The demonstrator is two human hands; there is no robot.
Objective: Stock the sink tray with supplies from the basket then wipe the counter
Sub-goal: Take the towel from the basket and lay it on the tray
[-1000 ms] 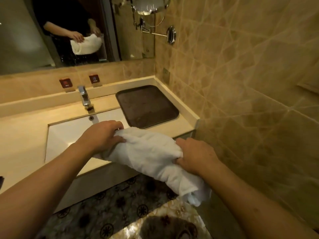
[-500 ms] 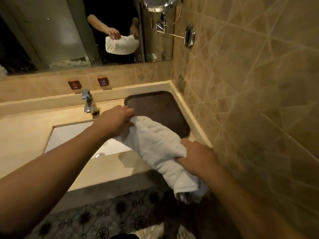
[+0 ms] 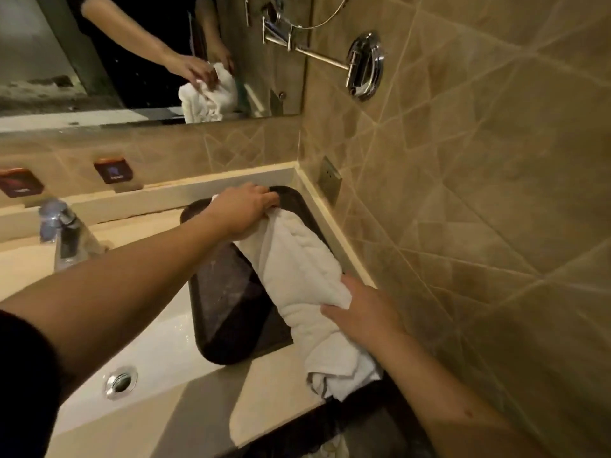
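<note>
The tiled wall (image 3: 463, 160) fills the view from twelve to five o'clock, a mirror (image 3: 132, 54) at eleven. The pale worktop (image 3: 185, 421) runs from nine to six, with the white sink (image 3: 158, 338) set in it and a dark tray (image 3: 228, 312) at centre. A white towel (image 3: 297, 276), loosely rolled, lies along the tray's right side, its long axis running from twelve to five; its near end hangs past the worktop's front edge. The left hand (image 3: 244, 208) is closed on the far end, the right hand (image 3: 360, 312) grips the near part. The tap (image 3: 66, 233) stands at nine. Two dark plaques (image 3: 114, 170) on the backsplash carry writing too blurred to read.
</note>
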